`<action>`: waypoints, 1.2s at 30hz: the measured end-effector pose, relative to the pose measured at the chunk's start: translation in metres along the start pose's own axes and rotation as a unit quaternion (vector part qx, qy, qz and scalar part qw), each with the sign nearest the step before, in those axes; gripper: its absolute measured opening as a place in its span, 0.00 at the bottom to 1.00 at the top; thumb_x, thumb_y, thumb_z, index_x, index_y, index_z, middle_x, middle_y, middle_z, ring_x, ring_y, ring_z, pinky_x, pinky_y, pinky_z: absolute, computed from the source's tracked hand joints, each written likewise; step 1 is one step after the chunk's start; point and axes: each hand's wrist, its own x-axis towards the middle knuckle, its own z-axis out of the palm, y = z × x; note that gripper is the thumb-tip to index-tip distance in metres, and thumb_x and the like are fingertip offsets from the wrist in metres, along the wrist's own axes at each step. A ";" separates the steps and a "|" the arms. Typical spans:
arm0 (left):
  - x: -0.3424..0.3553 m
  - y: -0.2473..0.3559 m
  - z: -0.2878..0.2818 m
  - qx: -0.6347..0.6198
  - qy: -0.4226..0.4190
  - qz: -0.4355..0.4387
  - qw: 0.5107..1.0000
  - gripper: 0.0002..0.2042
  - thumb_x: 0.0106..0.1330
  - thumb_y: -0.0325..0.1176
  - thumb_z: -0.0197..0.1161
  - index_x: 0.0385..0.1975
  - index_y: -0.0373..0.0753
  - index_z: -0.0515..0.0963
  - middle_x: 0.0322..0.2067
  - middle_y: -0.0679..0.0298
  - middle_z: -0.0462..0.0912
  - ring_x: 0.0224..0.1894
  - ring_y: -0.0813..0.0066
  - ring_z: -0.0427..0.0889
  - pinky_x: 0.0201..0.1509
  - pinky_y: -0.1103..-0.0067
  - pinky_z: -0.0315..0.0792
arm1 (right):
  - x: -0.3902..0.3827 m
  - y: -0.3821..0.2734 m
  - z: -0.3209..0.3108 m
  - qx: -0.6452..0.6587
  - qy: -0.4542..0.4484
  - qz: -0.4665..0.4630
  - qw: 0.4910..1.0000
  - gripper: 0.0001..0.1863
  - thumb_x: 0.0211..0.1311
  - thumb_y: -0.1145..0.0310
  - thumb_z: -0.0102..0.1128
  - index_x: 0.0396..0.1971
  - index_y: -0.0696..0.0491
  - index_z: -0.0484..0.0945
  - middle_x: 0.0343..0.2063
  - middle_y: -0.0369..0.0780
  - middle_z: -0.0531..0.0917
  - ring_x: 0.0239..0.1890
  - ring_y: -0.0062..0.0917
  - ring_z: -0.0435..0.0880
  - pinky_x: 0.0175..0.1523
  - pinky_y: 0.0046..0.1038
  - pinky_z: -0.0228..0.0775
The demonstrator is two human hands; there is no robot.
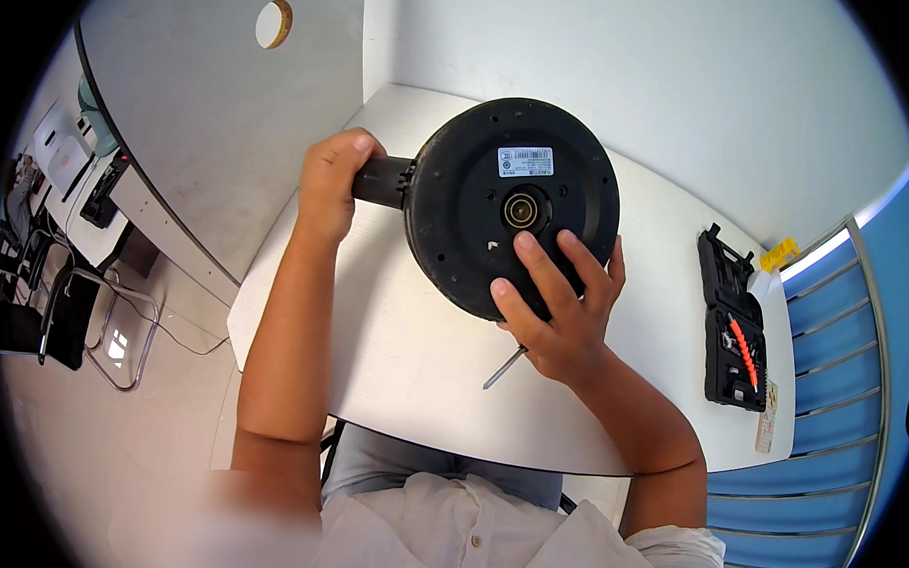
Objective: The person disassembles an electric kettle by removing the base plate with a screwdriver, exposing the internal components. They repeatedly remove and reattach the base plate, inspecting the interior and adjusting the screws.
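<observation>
A black electric kettle (452,224) is tipped so that its round underside faces me, with a pale label and a ringed metal connector at the centre. My left hand (336,178) is closed around its handle (379,181). Spread over the lower right of the underside, the fingers of my right hand (566,320) brace the kettle, with the thumb side near the lower rim. A thin metal screwdriver shaft (504,367) sticks out from beneath my right palm; its other end is hidden.
On the right of the white table (429,405) lies an open black tool case (731,324) with an orange flexible shaft (743,352). A yellow item (779,255) is behind it. A metal-railed chair back (871,320) stands right; a grey partition (238,111) rises left.
</observation>
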 end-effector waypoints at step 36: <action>-0.008 0.018 0.026 0.067 0.017 -0.015 0.997 0.16 0.62 0.39 0.55 0.18 0.34 0.73 0.15 0.71 0.67 0.21 0.83 0.62 0.24 0.81 0.58 | 0.001 0.025 -0.027 0.020 -0.111 -0.010 0.994 0.16 0.62 0.49 0.50 0.48 0.30 0.76 0.56 0.38 0.71 0.61 0.32 0.62 0.69 0.56 0.32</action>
